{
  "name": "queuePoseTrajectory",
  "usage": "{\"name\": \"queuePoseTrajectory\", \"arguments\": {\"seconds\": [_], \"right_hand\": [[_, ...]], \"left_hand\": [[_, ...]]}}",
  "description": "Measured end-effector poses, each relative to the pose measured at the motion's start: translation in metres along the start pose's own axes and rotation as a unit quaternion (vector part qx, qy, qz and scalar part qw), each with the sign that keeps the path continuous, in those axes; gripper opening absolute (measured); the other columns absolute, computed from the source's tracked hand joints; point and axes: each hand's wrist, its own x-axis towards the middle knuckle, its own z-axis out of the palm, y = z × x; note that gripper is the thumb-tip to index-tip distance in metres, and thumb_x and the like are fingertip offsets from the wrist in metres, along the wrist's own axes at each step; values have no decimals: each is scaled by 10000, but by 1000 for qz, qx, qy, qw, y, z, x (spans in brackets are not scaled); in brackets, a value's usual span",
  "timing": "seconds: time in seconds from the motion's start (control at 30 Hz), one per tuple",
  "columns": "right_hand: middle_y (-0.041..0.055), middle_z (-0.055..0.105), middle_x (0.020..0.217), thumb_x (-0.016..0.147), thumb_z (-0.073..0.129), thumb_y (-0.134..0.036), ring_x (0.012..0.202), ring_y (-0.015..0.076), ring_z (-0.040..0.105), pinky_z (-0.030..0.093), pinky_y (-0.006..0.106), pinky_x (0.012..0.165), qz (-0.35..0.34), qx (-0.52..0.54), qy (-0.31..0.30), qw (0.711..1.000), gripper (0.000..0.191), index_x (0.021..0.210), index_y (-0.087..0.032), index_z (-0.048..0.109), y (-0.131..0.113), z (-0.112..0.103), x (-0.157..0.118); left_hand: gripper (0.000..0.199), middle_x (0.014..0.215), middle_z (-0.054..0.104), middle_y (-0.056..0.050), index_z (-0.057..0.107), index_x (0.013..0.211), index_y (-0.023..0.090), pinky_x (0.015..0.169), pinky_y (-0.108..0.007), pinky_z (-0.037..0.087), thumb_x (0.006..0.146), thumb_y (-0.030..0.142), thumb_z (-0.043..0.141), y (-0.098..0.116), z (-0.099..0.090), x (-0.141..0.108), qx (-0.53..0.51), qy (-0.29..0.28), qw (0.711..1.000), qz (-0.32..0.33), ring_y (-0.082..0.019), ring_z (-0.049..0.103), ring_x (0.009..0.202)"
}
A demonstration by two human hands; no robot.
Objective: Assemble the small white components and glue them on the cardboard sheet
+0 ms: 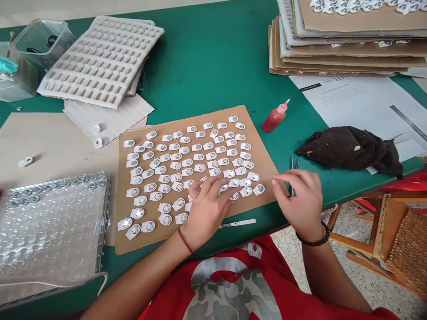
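Green tabletop (213, 66) holds a cardboard sheet (260, 155) of white pieces (199, 168). My left hand (207, 206) spreads over some; my right hand (302, 202) pinches near the sheet's edge, on what I can't tell.

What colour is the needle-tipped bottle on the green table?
The bottle is red, with a paler pink top; best seen in the head view.

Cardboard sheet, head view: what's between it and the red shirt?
A slim white-handled tool lies on the green tabletop, just off the cardboard sheet; the left forearm also crosses that gap. The head view shows both.
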Motion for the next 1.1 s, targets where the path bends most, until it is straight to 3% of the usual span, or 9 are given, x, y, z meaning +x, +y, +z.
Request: {"name": "queuePoseTrajectory", "arguments": {"seconds": [0.07, 0.17, 0.3, 0.47, 0.83, 1.1], "right_hand": [[58, 585, 898, 800, 599, -226, 870, 192, 500, 421, 343, 772, 4, -5, 13, 1000, 62, 837, -193, 638, 7, -4, -1], [50, 587, 888, 801, 595, -198, 872, 176, 506, 435, 329, 778, -15, 36, -9, 999, 70, 859, -196, 634, -2, -5, -5], [30, 577, 1009, 820, 558, -164, 968, 178, 493, 420, 345, 847, -88, 81, -95, 988, 193, 981, -241, 633, -31, 1, -10], [-1, 507, 1226, 852, 491, -141, 1159, 244, 411, 367, 403, 901, -147, 18, -172, 974, 308, 1086, -304, 607, -44, 9, -14], [52, 576, 1110, 863, 444, -92, 1137, 239, 441, 351, 385, 891, -332, -99, -155, 925, 221, 973, -120, 634, -56, 9, -7], [36, 521, 1207, 849, 505, -163, 1229, 253, 374, 359, 392, 954, -321, -68, -171, 929, 166, 947, -194, 635, -47, 7, 6]], "left_hand": [[179, 1188, 594, -16, 618, 1012, 296, 908, -458, 250, 857, 228, 559, 0, 0, 0, 2, 2, 1000, 3, -250, 483, 1144], [186, 1192, 595, -14, 614, 1024, 303, 903, -458, 255, 851, 247, 573, 0, -3, 0, 4, 1, 1000, 2, -253, 489, 1139], [192, 1202, 588, -4, 608, 1033, 320, 902, -462, 249, 848, 279, 581, -6, -14, 1, 8, 24, 1000, -19, -252, 481, 1150], [167, 1161, 608, -8, 626, 994, 322, 879, -452, 251, 843, 260, 585, -20, -29, 4, 31, 94, 994, -51, -253, 498, 1125], [150, 1131, 617, -4, 638, 960, 318, 873, -448, 251, 847, 240, 578, -20, -45, 4, 36, 145, 987, -65, -238, 519, 1107], [140, 1142, 617, -10, 640, 968, 306, 880, -434, 255, 852, 259, 577, -23, -54, -1, 22, 164, 984, -66, -238, 512, 1110]]}}
